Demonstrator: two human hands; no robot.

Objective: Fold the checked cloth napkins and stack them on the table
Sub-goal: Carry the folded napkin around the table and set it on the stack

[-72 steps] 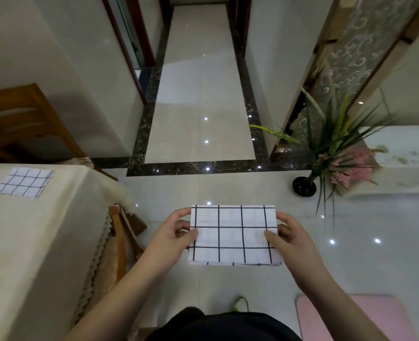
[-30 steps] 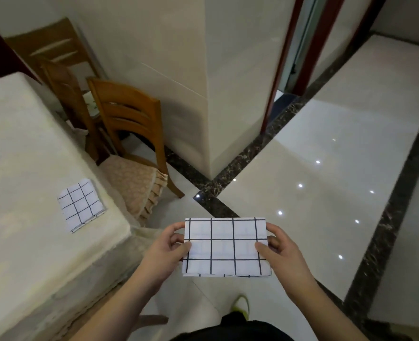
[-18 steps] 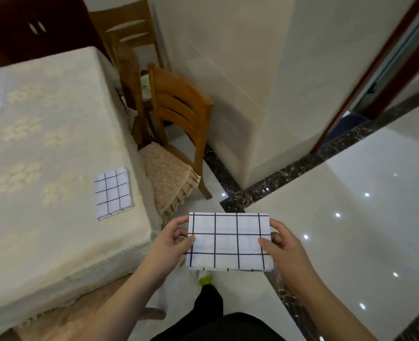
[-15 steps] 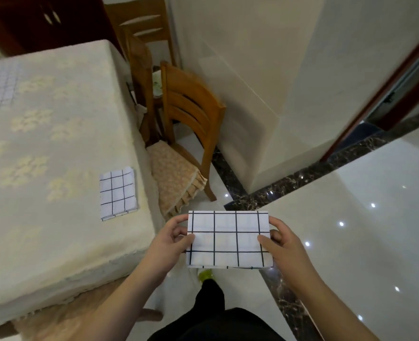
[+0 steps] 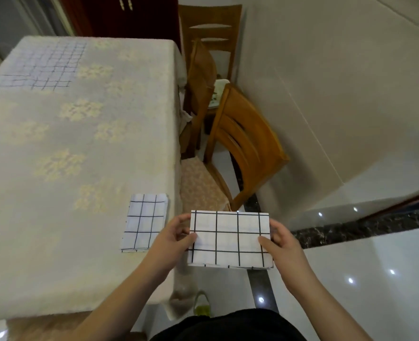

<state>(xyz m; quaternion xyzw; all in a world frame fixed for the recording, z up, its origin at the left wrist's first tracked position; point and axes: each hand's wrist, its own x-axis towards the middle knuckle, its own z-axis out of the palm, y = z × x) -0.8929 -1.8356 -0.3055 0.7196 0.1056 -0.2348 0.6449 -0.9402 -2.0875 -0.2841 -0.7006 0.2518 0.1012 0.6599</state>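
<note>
Pinching a folded napkin (image 5: 230, 238) by its short ends, left hand (image 5: 172, 238) and right hand (image 5: 281, 242); another folded napkin (image 5: 144, 222) lies on tabletop (image 5: 55, 148) beside.

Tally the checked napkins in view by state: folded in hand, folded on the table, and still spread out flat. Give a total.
Folded, held in both hands: 1, the held napkin, pinched by the left hand and right hand
Folded, lying on the table: 1, the folded napkin
Spread out at the table's far end: 1, the unfolded napkin
Total: 3
</note>
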